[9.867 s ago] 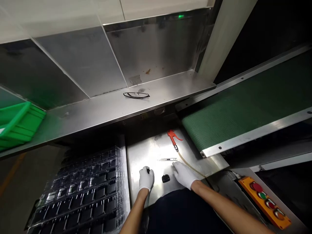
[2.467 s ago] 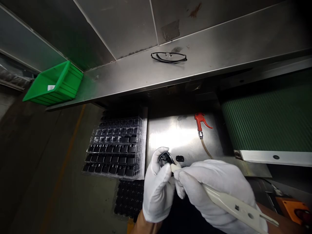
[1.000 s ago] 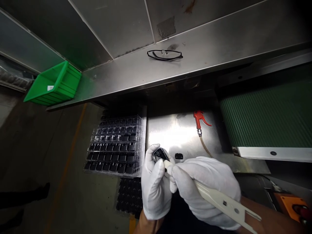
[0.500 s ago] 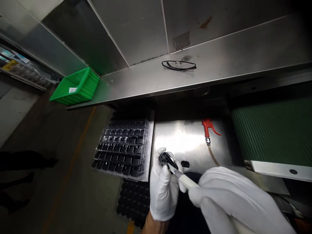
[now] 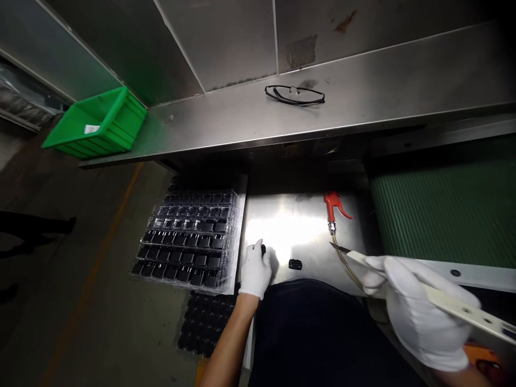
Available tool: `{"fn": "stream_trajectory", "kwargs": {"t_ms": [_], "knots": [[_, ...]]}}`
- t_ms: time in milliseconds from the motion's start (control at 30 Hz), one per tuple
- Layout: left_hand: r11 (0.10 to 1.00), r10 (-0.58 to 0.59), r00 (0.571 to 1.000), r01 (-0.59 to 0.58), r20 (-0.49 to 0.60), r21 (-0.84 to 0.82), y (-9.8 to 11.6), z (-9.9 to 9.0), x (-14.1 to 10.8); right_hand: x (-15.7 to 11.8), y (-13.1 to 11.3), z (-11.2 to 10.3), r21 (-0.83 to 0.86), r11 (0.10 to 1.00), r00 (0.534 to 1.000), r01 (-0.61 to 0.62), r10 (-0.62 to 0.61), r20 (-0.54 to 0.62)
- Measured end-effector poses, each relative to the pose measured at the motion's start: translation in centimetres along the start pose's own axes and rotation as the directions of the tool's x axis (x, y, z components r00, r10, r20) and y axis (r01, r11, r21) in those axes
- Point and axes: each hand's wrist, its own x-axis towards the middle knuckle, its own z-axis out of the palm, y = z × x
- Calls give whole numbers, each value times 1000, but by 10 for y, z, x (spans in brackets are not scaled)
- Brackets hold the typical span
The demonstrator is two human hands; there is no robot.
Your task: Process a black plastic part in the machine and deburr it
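Both my hands wear white gloves. My left hand (image 5: pixel 255 270) rests low on the shiny steel work plate (image 5: pixel 300 231), closed around a small black part (image 5: pixel 263 249) that peeks out at the fingertips. My right hand (image 5: pixel 419 312) is off to the right, gripping a cream-handled utility knife (image 5: pixel 407 282) whose bare blade points left toward the red air gun (image 5: pixel 332 205). Another small black part (image 5: pixel 295 264) lies loose on the plate between my hands.
Clear blister trays of black parts (image 5: pixel 189 242) are stacked left of the plate, more below. Safety glasses (image 5: pixel 294 94) and a green bin (image 5: pixel 97 123) sit on the steel shelf. A green conveyor belt (image 5: pixel 443 209) runs at right. A person's feet show at far left.
My hands have separated: the left lowered with the black part onto the plate, the right swung the knife away to the right.
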Motion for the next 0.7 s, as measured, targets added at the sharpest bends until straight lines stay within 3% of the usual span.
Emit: {"fn": "stream_trajectory", "kwargs": {"t_ms": [133, 300, 433, 533, 633, 700], "knots": [[985, -45, 995, 29, 90, 170, -29, 38, 45, -3, 14, -4, -26, 999, 998, -30, 31, 58], [984, 7, 996, -22, 85, 175, -22, 64, 49, -6, 21, -12, -43, 997, 998, -62, 62, 1], [998, 50, 992, -53, 119, 20, -6, 87, 30, -7, 23, -15, -42, 994, 992, -97, 94, -83], [987, 51, 989, -28, 137, -160, 1, 101, 18, -10, 25, -18, -40, 992, 991, -118, 115, -74], [943, 18, 980, 49, 197, -330, 4, 106, 19, -13, 24, -21, -45, 991, 992, -122, 121, -32], [899, -11, 952, 144, 307, -414, 7, 104, 24, -13, 23, -22, -40, 991, 992, -127, 126, -19]]}}
